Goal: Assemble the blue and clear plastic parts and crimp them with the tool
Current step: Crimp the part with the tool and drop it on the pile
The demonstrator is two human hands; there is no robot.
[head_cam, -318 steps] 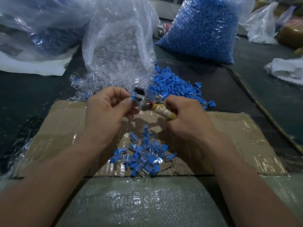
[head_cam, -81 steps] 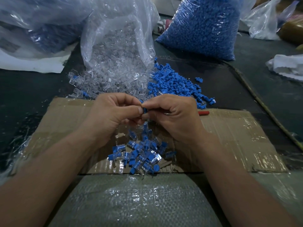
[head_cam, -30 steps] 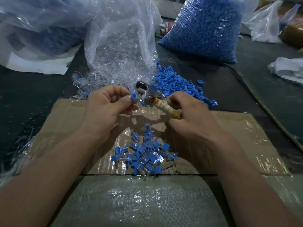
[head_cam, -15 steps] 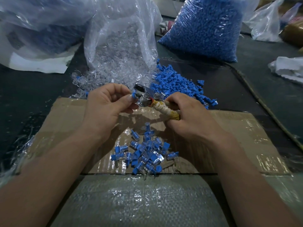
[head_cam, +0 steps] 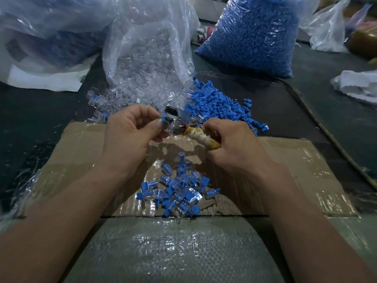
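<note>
Above the brown cardboard sheet (head_cam: 81, 144), your left hand (head_cam: 130, 137) pinches 1 blue-and-clear plastic piece (head_cam: 163, 120) against the head of the silver metal crimping tool (head_cam: 176, 122); your right hand (head_cam: 234, 144) clamps its cloth-wrapped handle. Squeeze with the piece tilted and it could crack or pop out.

A dark work surface (head_cam: 40, 123) carries a flattened sheet of cardboard (head_cam: 295, 160) at its near side, with a small heap of joined blue and clear pieces (head_cam: 177, 190) lying on the sheet. Just beyond the cardboard, loose clear parts (head_cam: 106, 103) spill from an open clear bag (head_cam: 146, 58), touching a heap of loose blue parts (head_cam: 220, 105) on their right. Farther back stands a full bag of blue parts (head_cam: 255, 37); a white sheet (head_cam: 44, 82) lies far left, and a cord (head_cam: 326, 131) and crumpled white material (head_cam: 357, 86) lie at the right.
</note>
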